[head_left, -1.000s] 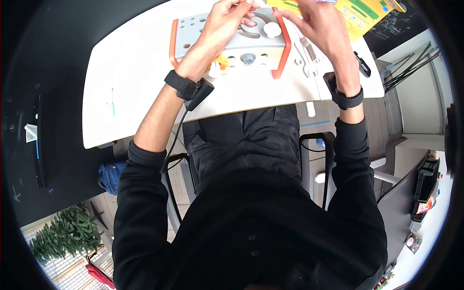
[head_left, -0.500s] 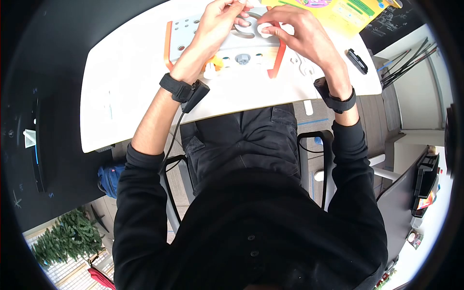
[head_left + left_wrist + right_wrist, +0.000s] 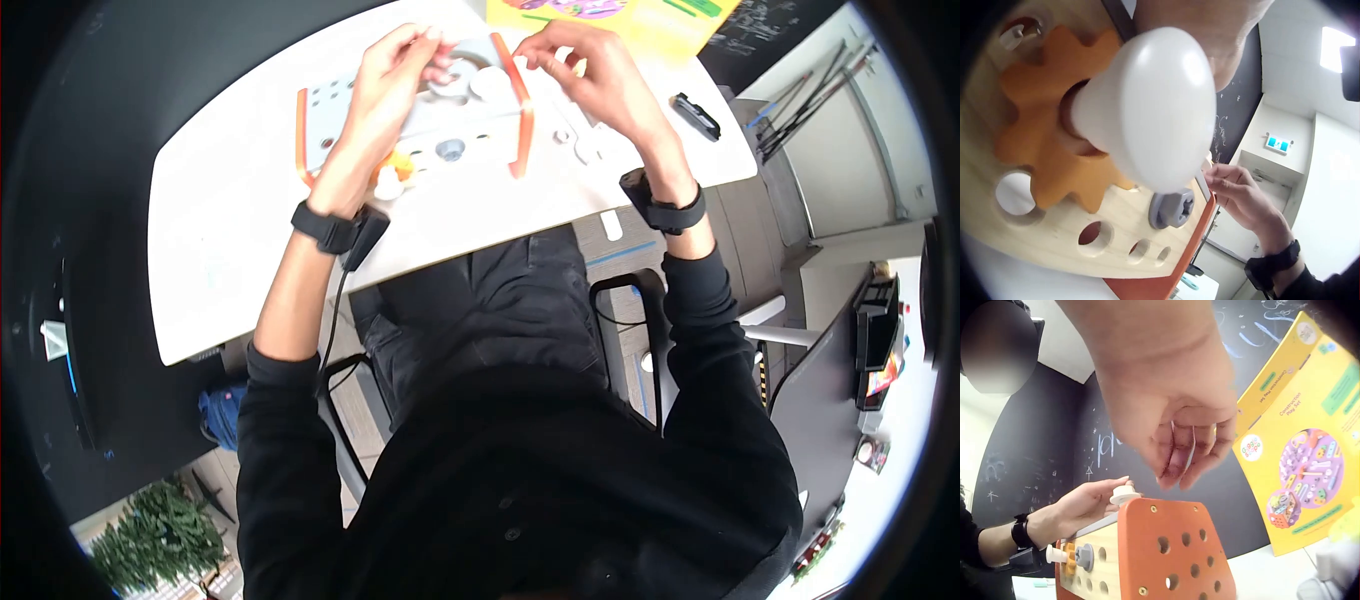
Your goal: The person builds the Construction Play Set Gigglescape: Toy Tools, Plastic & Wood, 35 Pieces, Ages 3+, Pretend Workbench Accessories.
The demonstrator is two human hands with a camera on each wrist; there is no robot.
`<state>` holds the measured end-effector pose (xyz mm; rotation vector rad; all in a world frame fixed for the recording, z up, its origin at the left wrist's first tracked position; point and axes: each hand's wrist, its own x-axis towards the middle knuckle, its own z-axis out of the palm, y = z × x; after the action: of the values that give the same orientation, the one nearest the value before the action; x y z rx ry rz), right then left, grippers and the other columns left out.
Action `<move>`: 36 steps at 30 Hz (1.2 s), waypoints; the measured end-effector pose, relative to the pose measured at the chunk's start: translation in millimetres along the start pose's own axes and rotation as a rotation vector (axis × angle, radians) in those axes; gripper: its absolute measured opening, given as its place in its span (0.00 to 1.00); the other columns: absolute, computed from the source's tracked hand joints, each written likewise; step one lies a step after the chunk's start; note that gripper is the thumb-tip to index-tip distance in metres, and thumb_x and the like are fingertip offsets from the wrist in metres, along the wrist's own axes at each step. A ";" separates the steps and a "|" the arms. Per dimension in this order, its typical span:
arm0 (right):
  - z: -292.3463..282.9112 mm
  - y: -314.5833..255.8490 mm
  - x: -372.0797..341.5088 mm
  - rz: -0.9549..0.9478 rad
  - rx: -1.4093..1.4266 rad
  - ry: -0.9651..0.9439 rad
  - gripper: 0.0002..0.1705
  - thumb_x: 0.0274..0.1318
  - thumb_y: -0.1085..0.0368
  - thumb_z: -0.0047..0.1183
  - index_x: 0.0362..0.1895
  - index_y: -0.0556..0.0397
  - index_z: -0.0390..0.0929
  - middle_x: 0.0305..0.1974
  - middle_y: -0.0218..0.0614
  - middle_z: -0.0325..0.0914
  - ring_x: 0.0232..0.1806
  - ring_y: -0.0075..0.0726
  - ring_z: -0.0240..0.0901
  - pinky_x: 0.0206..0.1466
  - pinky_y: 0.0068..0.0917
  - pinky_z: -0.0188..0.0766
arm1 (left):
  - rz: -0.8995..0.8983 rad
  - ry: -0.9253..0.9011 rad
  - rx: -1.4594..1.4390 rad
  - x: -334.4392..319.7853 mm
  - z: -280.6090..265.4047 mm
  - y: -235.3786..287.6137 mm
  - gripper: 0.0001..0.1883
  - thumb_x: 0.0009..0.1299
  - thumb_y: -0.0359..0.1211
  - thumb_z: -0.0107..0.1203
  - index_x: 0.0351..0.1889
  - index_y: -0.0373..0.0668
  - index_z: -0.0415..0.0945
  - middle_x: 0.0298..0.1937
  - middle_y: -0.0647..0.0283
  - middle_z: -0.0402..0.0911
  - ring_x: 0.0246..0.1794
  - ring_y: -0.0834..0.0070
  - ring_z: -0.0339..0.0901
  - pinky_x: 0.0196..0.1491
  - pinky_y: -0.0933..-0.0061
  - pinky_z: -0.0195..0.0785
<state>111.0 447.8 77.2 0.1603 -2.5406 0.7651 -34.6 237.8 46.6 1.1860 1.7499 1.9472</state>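
Note:
A toy workbench (image 3: pixel 385 128) with a grey top, wooden front and orange end panels (image 3: pixel 1175 550) stands on the table. My left hand (image 3: pixel 380 95) is over its grey top, thumb and fingertips close together near the curved slot; what lies between them is hidden. Just right of those fingertips is a white knob (image 3: pixel 490 85). Beyond the right end panel, my right hand (image 3: pixel 595 80) hangs in the air with fingers loosely curled, nothing visible in it. On the front are an orange gear (image 3: pixel 1063 119) with a white peg (image 3: pixel 1166 109) through it, and a grey bolt (image 3: pixel 1172 209).
A yellow box (image 3: pixel 1297 437) printed "Construction Play Set" stands behind the workbench. Pale toy wrenches (image 3: pixel 585 145) lie to the right of it, and a black marker-like object (image 3: pixel 697 116) farther right. The table's near edge (image 3: pixel 480 240) runs before my lap.
My right hand came onto the white knob, then moved off it to the right. The left hand keeps its place over the grey top. The head view has shifted and turned.

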 end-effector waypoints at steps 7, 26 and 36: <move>-12.9 40.2 -47.8 0.176 -0.103 -0.090 0.09 0.62 0.68 0.58 0.42 0.55 0.87 0.35 0.39 0.87 0.33 0.37 0.84 0.39 0.32 0.78 | -0.012 0.000 0.035 -7.2 10.4 18.5 0.13 0.81 0.36 0.50 0.42 0.37 0.80 0.37 0.66 0.79 0.37 0.80 0.73 0.47 0.76 0.70; -31.8 120.1 -124.8 0.566 -0.462 0.049 0.15 0.55 0.59 0.66 0.44 0.53 0.86 0.41 0.46 0.79 0.47 0.48 0.80 0.47 0.42 0.77 | -0.096 -0.096 1.016 -28.6 -61.3 28.9 0.19 0.76 0.37 0.54 0.63 0.42 0.77 0.63 0.55 0.78 0.58 0.62 0.79 0.57 0.63 0.75; 12.0 105.5 -67.0 0.743 -0.397 -0.197 0.37 0.48 0.33 0.67 0.39 0.58 0.86 0.37 0.48 0.85 0.39 0.50 0.84 0.42 0.41 0.78 | -0.017 -0.028 1.032 -30.0 -56.3 30.5 0.18 0.76 0.38 0.54 0.59 0.39 0.79 0.56 0.54 0.82 0.53 0.60 0.81 0.57 0.64 0.73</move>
<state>139.3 527.8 -15.3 -0.9204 -2.8822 0.4783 -46.1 171.0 66.5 1.4023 2.8254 0.9224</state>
